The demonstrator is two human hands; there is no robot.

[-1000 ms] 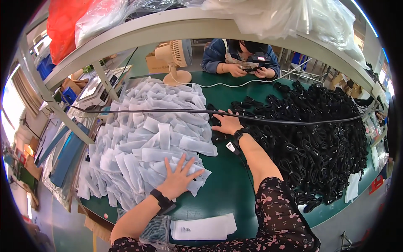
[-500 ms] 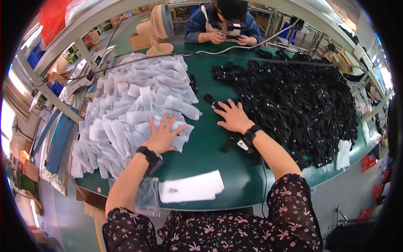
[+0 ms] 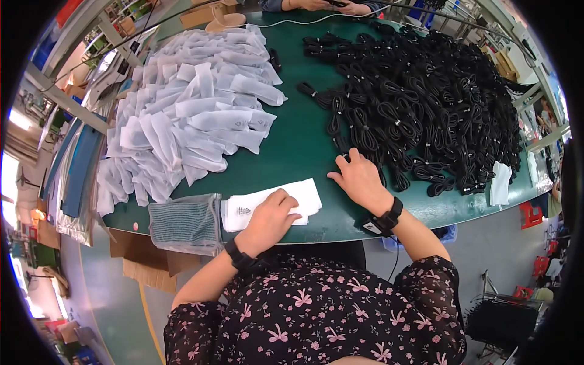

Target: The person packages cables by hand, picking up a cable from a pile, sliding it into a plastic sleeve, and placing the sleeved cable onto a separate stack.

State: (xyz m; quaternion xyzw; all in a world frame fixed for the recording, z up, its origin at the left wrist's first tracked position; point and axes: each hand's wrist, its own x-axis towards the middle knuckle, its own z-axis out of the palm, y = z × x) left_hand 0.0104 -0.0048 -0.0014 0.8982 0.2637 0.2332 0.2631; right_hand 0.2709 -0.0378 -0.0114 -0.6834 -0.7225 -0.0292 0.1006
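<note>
My left hand [image 3: 274, 220] rests on a stack of flat white bags [image 3: 310, 193] at the table's near edge. Its fingers are bent, with the thumb apart, and I see nothing gripped. My right hand [image 3: 363, 182] lies low over the green table [image 3: 286, 155], thumb and fingers apart. Its fingertips reach the near left edge of a big heap of coiled black cables [image 3: 420, 115]; whether they touch a cable I cannot tell. To the left spreads a pile of filled, translucent white bags [image 3: 188, 115], with neither hand on it.
A clear plastic pack with grey-green striped contents [image 3: 185, 222] lies beside the white stack. A loose black cable bundle [image 3: 275, 61] sits by the bag pile. Across the table are a co-worker's hands [image 3: 331, 6]. A cardboard box [image 3: 149, 258] stands below the left edge.
The view has tipped downward. My left hand has left the filled bag pile for the flat white stack. My right hand has drawn nearer to me, along the cable heap's edge.
</note>
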